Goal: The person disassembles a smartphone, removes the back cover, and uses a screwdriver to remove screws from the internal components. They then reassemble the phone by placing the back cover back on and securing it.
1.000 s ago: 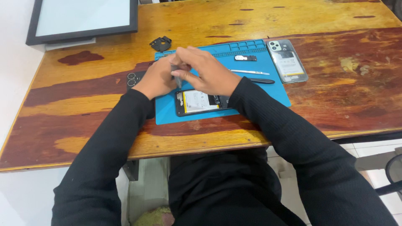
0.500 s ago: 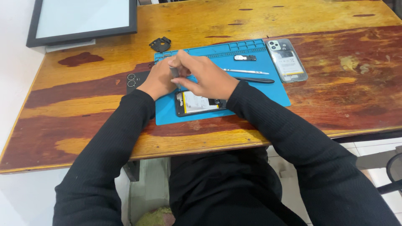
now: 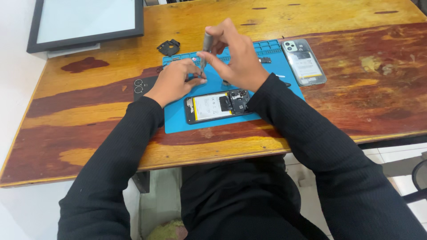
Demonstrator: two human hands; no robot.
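A slim grey screwdriver stands nearly upright, tip down, at twelve o'clock from an opened phone lying flat, battery showing.

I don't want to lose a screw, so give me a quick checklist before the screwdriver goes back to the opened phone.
1. Screwdriver gripped by right hand: ok.
2. Left hand fingers at the driver tip: ok.
3. Screw on the tip: cannot tell, too small.
4. Opened phone lying flat on the blue mat: ok.
5. Removed back cover lying apart from the opened phone: ok.
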